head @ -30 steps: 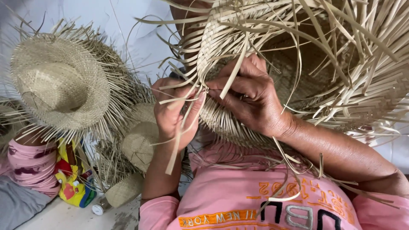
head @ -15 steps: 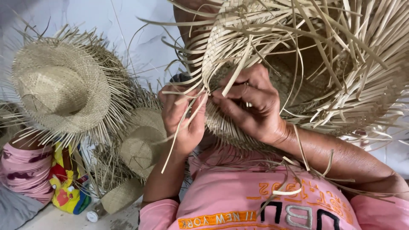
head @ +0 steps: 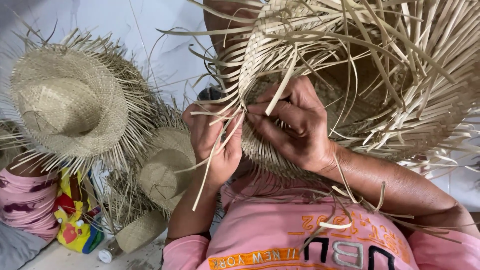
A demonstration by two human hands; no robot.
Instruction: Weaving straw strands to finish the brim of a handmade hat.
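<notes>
I hold a half-woven straw hat (head: pixel 400 100) in front of me, its brim bristling with loose pale strips. My left hand (head: pixel 214 142) pinches a few loose straw strips (head: pixel 212 165) at the brim's woven edge; one hangs down past my wrist. My right hand (head: pixel 295 127) grips the brim right beside it, fingers curled over the weave, with one strip (head: pixel 281 90) standing up between thumb and forefinger. The fingertips of both hands almost meet. My pink shirt (head: pixel 300 240) fills the bottom of the view.
To the left stands a straw hat (head: pixel 67 102) with a fringe of uncut strips, and two smaller ones (head: pixel 162 175) are stacked below it. A pink patterned cloth (head: pixel 25 205), a bright multicoloured item (head: pixel 75 225) and a white-capped bottle (head: pixel 106 255) lie at the lower left. Behind is a white wall (head: pixel 150 30).
My hands have drawn closer together at the brim edge. The left hand rose and closed on the strips, and the right hand's fingers shifted along the weave.
</notes>
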